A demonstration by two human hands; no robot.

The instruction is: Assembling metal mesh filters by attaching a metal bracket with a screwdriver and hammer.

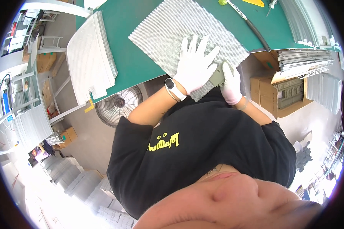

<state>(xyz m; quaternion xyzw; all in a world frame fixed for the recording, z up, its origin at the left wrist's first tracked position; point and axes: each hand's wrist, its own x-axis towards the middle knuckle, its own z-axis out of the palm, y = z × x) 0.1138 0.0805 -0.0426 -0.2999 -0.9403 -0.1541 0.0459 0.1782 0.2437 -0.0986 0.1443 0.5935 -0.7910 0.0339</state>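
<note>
A silver metal mesh sheet (187,26) lies at an angle on the green table mat (130,57). My left hand (197,63), in a white glove and with a white wrist watch, lies flat on the sheet's near part with its fingers spread. My right hand (231,82), also gloved, grips a small grey-green tool (217,77) at the sheet's near edge, just beside my left hand. Most of the tool is hidden under the two hands.
A stack of mesh sheets (90,57) overhangs the table's left end. A hand tool with a black hose (252,26) lies at the far right. Below the table are a floor fan (118,105) and an open cardboard box (279,95). Metal sheet stacks (302,61) sit right.
</note>
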